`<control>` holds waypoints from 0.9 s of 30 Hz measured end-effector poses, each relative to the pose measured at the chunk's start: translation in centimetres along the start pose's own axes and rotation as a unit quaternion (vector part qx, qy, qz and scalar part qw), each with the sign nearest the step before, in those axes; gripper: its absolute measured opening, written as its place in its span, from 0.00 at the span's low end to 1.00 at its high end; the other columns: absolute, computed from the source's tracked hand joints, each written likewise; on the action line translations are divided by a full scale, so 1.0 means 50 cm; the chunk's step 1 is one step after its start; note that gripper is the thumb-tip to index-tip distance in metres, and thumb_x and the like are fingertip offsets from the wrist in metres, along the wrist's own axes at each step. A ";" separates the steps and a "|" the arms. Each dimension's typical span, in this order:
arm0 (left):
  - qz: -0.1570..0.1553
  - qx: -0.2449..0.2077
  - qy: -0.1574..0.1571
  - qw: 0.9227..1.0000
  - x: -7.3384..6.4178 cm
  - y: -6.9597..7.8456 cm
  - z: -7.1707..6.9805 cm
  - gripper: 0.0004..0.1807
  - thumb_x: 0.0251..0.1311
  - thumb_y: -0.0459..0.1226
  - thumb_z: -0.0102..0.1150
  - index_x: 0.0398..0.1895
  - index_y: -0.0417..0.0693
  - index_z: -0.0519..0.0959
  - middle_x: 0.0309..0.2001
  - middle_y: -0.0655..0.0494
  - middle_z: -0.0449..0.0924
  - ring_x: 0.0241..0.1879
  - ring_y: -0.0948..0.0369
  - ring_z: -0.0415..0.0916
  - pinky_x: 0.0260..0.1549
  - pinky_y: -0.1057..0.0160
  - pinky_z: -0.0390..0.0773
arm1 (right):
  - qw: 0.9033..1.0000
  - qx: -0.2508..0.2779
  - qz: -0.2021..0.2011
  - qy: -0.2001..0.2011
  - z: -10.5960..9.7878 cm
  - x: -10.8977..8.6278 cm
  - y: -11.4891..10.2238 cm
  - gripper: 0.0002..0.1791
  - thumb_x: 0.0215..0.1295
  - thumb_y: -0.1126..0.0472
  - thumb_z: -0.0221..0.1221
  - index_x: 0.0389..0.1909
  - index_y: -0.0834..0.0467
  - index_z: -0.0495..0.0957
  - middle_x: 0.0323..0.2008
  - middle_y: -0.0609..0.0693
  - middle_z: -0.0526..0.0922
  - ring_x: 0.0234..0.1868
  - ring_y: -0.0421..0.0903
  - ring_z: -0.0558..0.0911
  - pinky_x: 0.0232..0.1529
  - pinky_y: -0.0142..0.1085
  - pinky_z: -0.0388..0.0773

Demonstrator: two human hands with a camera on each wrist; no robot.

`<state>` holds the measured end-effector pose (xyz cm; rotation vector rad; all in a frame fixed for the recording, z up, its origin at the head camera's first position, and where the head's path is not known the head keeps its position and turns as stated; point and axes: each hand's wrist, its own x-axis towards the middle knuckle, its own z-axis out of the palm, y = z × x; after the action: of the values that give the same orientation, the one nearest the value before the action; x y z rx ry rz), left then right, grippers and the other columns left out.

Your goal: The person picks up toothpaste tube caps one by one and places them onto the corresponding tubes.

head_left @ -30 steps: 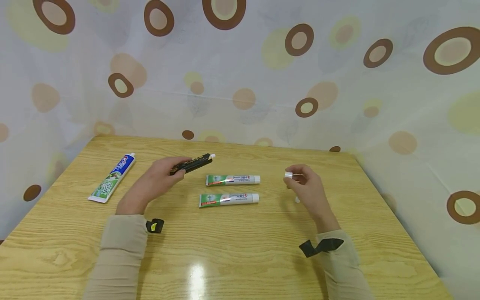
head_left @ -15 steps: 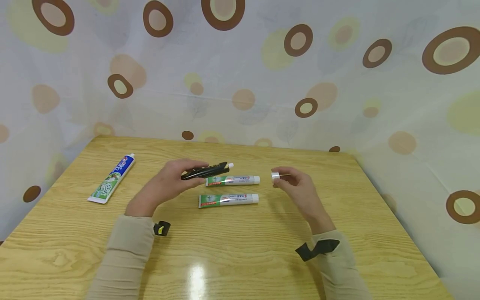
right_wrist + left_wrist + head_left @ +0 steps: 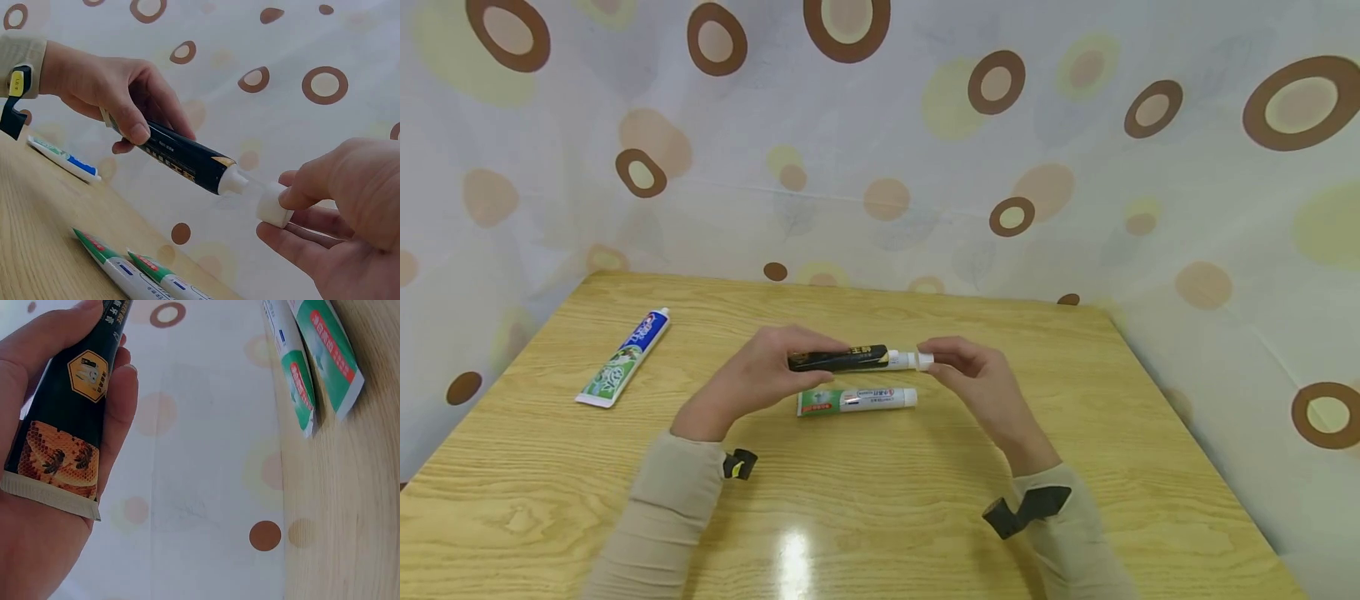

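My left hand (image 3: 758,372) grips a black toothpaste tube (image 3: 850,359) above the table, its white nozzle pointing right. In the left wrist view the flat crimped end of this toothpaste tube (image 3: 69,425) lies against the palm. Facing the nozzle, my right hand (image 3: 981,382) pinches a white cap (image 3: 925,361) between thumb and fingers. The right wrist view shows a small gap between nozzle and cap (image 3: 274,205). Below the hands lies a green-and-white toothpaste tube (image 3: 857,401). A second one (image 3: 904,360) is mostly hidden behind the black tube.
A blue-and-green toothpaste tube (image 3: 625,358) lies uncapped at the left of the wooden table (image 3: 880,500). A patterned sheet (image 3: 865,167) hangs behind the table's back edge.
My left hand has moved right with the black tube, turning it nearly level. My right hand has moved left with the cap, closing most of the distance between cap and nozzle.
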<state>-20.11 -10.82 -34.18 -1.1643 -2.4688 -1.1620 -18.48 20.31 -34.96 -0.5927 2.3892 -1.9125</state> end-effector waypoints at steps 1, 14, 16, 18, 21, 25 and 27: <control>0.002 -0.003 -0.001 1.000 0.001 0.002 0.003 0.21 0.56 0.34 0.71 0.54 0.52 0.84 0.51 0.56 0.86 0.48 0.60 0.83 0.42 0.61 0.82 | 1.000 0.001 -0.002 -0.001 0.003 0.000 -0.001 0.17 0.71 0.67 0.57 0.58 0.65 0.77 0.58 0.57 0.78 0.54 0.41 0.82 0.56 0.31 0.78; 0.032 -0.020 0.005 0.999 0.011 0.010 0.025 0.21 0.52 0.33 0.73 0.52 0.50 0.86 0.52 0.52 0.85 0.50 0.57 0.83 0.40 0.64 0.83 | 1.000 -0.020 0.016 0.009 0.028 0.001 -0.013 0.15 0.67 0.66 0.62 0.55 0.59 0.79 0.58 0.55 0.79 0.57 0.47 0.80 0.53 0.31 0.79; 0.036 -0.016 0.008 0.999 0.012 0.010 0.026 0.21 0.52 0.34 0.73 0.51 0.51 0.86 0.52 0.53 0.86 0.50 0.57 0.83 0.40 0.65 0.83 | 1.000 -0.025 0.010 0.008 0.030 0.000 -0.015 0.15 0.67 0.66 0.62 0.54 0.60 0.79 0.57 0.55 0.79 0.57 0.46 0.81 0.53 0.31 0.79; 0.044 -0.009 0.012 0.999 0.012 0.010 0.027 0.20 0.51 0.35 0.74 0.51 0.50 0.86 0.52 0.53 0.86 0.50 0.58 0.83 0.40 0.65 0.83 | 0.999 -0.035 0.005 0.009 0.031 0.000 -0.015 0.15 0.67 0.66 0.62 0.54 0.59 0.80 0.57 0.55 0.80 0.56 0.46 0.81 0.53 0.30 0.79; 0.057 -0.004 0.021 0.998 0.013 0.011 0.029 0.19 0.51 0.35 0.74 0.49 0.50 0.87 0.51 0.54 0.86 0.50 0.58 0.83 0.41 0.65 0.83 | 0.999 -0.048 0.004 0.010 0.032 -0.002 -0.014 0.15 0.68 0.65 0.62 0.54 0.59 0.80 0.56 0.56 0.80 0.55 0.45 0.82 0.53 0.31 0.80; 0.059 -0.011 0.028 0.998 0.014 0.014 0.030 0.18 0.51 0.35 0.74 0.48 0.50 0.88 0.51 0.55 0.86 0.50 0.59 0.83 0.42 0.65 0.83 | 0.999 -0.048 0.008 0.006 0.031 -0.001 -0.013 0.14 0.71 0.63 0.59 0.55 0.58 0.79 0.54 0.56 0.81 0.50 0.46 0.85 0.53 0.33 0.81; 0.057 -0.015 0.028 0.998 0.014 0.015 0.030 0.18 0.51 0.35 0.74 0.47 0.50 0.88 0.50 0.56 0.86 0.50 0.59 0.83 0.41 0.66 0.83 | 0.999 -0.038 0.007 0.004 0.030 -0.001 -0.012 0.14 0.72 0.62 0.58 0.55 0.59 0.79 0.53 0.57 0.81 0.47 0.47 0.86 0.53 0.36 0.81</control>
<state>-19.80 -9.06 -34.45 -1.2446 -2.3195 -1.1872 -17.87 18.83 -34.77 -0.5728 2.4730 -1.8289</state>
